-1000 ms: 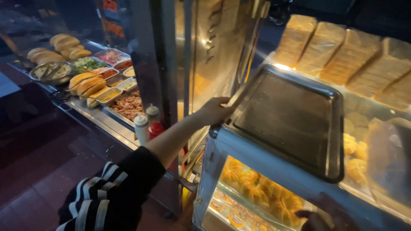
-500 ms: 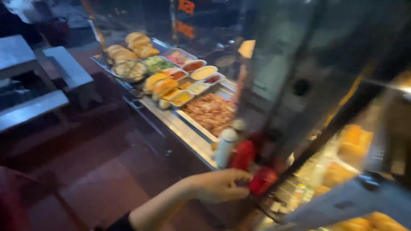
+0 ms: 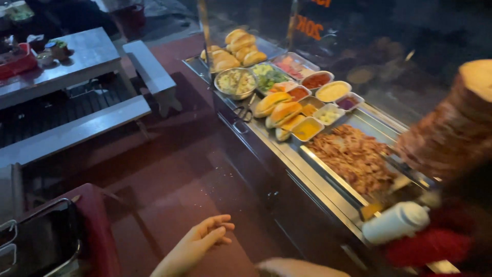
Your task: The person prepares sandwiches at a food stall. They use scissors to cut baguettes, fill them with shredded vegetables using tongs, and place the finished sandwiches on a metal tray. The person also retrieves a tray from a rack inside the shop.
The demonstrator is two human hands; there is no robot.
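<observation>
My left hand (image 3: pixel 197 243) hangs at the bottom centre over the dark red floor, fingers apart and holding nothing. It is short of the steel food counter (image 3: pixel 287 154) and touches nothing. A pale strip of my right hand (image 3: pixel 300 266) shows at the bottom edge, too cut off to read its fingers. Just right of it, a white squeeze bottle (image 3: pixel 394 223) and a red bottle (image 3: pixel 430 246) stand on the counter's near end. Behind them lies a tray of shaved meat (image 3: pixel 353 159), beside a large meat cone (image 3: pixel 456 123) on a spit.
Further along the counter are bread rolls (image 3: pixel 282 110), several small sauce tubs (image 3: pixel 333 92), a metal bowl (image 3: pixel 236 82) and more rolls (image 3: pixel 236 48). A steel table (image 3: pixel 61 64) and benches (image 3: pixel 77 131) stand at the left. A dark red seat (image 3: pixel 87 225) is at the bottom left.
The view has swung left and down, from the glass case to the counter. My left hand has come off the case and away from the red bottles and now hangs open and lower.
</observation>
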